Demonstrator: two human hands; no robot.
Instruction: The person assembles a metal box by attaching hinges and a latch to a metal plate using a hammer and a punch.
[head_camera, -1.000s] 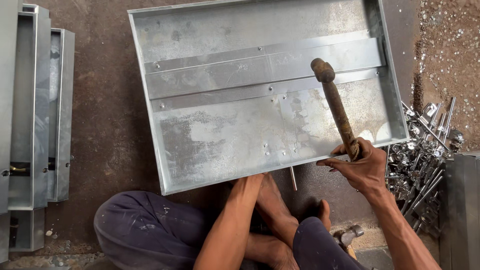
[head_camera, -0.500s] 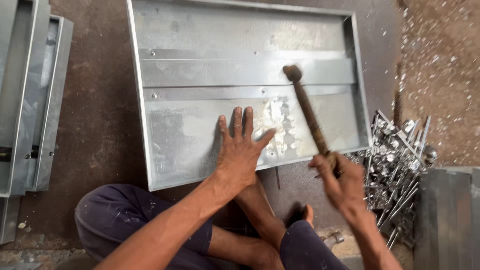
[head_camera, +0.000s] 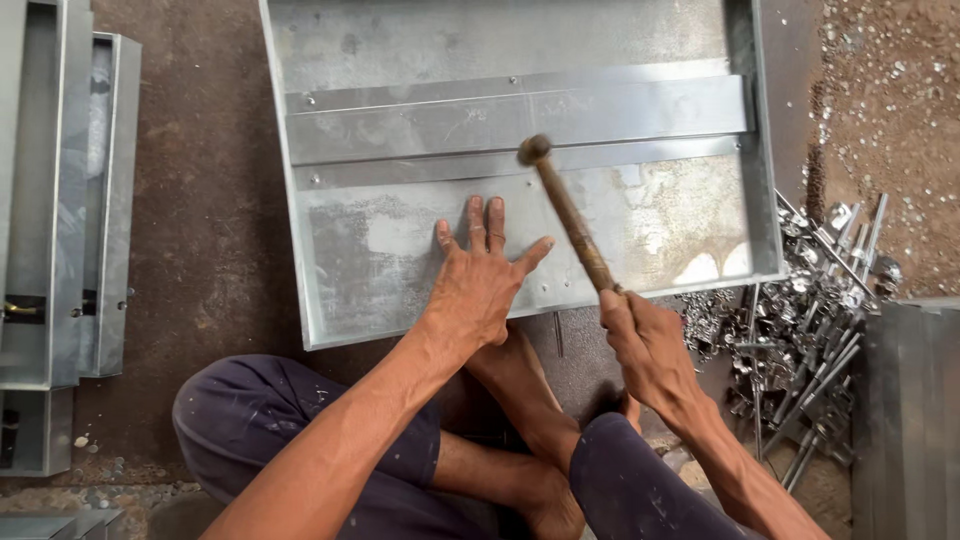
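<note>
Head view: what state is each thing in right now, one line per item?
Shallow galvanised sheet-metal tray: lying flat on the floor, open side up.
Left hand: pressed flat on the tray, fingers spread.
Right hand: closed around the hammer handle.
Rusty wooden-handled hammer: raised, head above the tray.
Pile of shiny metal fittings: loose heap beside the tray.

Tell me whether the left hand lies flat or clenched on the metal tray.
Flat. The left hand rests palm down on the metal tray, fingers spread and straight.
</note>
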